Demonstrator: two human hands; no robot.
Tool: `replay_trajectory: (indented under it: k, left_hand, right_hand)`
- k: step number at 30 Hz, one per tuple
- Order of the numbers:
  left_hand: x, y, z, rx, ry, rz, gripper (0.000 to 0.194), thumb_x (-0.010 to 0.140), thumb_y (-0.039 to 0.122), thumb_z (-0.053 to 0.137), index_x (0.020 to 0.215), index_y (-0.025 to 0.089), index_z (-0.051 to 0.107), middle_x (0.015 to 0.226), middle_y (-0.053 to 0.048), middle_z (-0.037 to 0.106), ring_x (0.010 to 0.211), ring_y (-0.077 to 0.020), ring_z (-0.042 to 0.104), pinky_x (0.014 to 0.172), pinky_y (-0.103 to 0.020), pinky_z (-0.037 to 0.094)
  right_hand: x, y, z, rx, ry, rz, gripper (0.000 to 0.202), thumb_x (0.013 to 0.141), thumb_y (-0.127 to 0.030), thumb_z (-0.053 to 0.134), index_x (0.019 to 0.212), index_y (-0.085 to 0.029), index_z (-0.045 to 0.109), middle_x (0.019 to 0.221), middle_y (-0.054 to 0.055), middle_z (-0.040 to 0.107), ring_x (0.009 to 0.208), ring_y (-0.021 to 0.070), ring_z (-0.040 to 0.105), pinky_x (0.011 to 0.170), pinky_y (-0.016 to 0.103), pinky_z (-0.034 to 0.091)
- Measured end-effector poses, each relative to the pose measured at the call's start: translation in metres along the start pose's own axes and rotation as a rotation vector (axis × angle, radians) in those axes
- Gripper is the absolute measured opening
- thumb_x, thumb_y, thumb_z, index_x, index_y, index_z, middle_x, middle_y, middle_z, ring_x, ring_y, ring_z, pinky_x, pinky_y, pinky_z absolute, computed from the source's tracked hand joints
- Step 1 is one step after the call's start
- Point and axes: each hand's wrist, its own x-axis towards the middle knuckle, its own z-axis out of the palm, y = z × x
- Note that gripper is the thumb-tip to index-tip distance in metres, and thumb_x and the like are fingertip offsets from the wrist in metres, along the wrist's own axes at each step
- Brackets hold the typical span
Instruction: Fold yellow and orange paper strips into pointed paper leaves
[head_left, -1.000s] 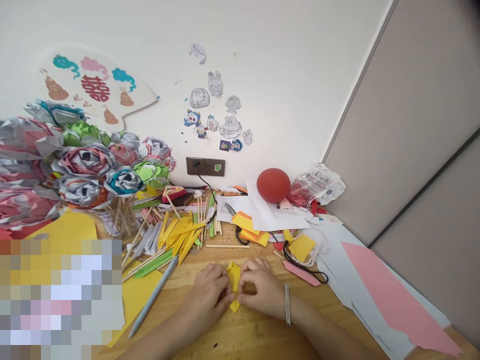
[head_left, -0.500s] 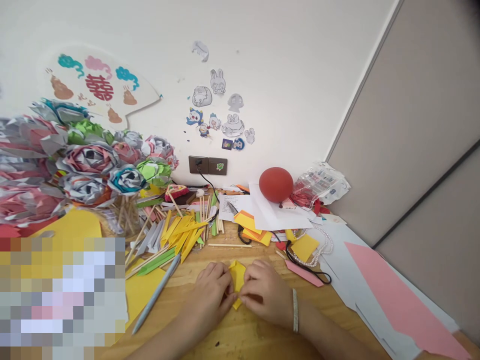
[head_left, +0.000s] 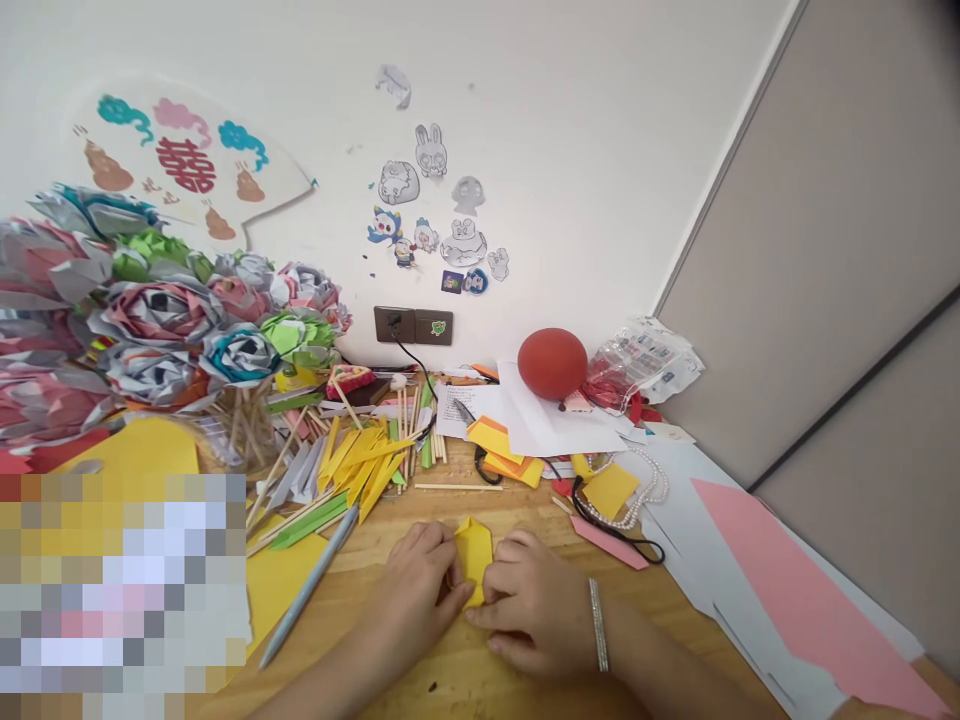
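Observation:
A small folded piece of yellow paper (head_left: 475,556) lies between my two hands, close above the wooden table (head_left: 390,650). On its left edge, my left hand (head_left: 426,572) is closed, thumb and fingers pinching the paper. My right hand (head_left: 531,602), with a sparkling bracelet at the wrist, curls over the paper's lower right side, fingers closed on it. Both hands cover parts of the paper's edges. To the left of my left hand lies a grey-blue pen (head_left: 310,588). A pink paper strip (head_left: 609,542) rests beyond my right hand.
Folded paper flowers (head_left: 172,312) crowd the left side. Yellow paper strips (head_left: 367,455) and wooden sticks lie behind my hands. A red balloon (head_left: 553,362), a pearl string (head_left: 658,478) and a black cord (head_left: 652,552) are at the right. White and pink sheets (head_left: 810,590) cover the right edge.
My right hand has shifted slightly down and left along the yellow paper, its fingers now lower on it. More of the paper's upper part shows. The view has tilted a little.

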Motion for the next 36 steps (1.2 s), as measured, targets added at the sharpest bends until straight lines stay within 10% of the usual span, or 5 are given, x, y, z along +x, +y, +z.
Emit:
replay_trajectory:
  k: [26, 36]
  left_hand:
    - [0.001, 0.000, -0.002, 0.021, 0.039, -0.012, 0.018, 0.072, 0.025, 0.063, 0.065, 0.020, 0.047, 0.081, -0.002, 0.054, 0.080, -0.0208, 0.050, 0.070, -0.032, 0.039]
    - [-0.001, -0.010, -0.006, 0.212, 0.120, -0.079, 0.020, 0.070, 0.033, 0.067, 0.071, 0.019, 0.053, 0.083, -0.004, 0.055, 0.081, -0.0248, 0.053, 0.072, -0.038, 0.043]
  right_hand:
    - [-0.008, 0.016, -0.016, -0.055, -0.042, 0.139, 0.022, 0.076, -0.017, 0.051, 0.086, -0.024, 0.069, 0.063, 0.000, 0.054, 0.063, 0.0160, 0.042, 0.060, 0.030, 0.027]
    - [-0.002, 0.000, 0.009, -0.026, -0.101, -0.004, 0.028, 0.078, -0.021, 0.049, 0.103, -0.022, 0.061, 0.070, 0.001, 0.060, 0.068, 0.0175, 0.047, 0.065, 0.033, 0.031]
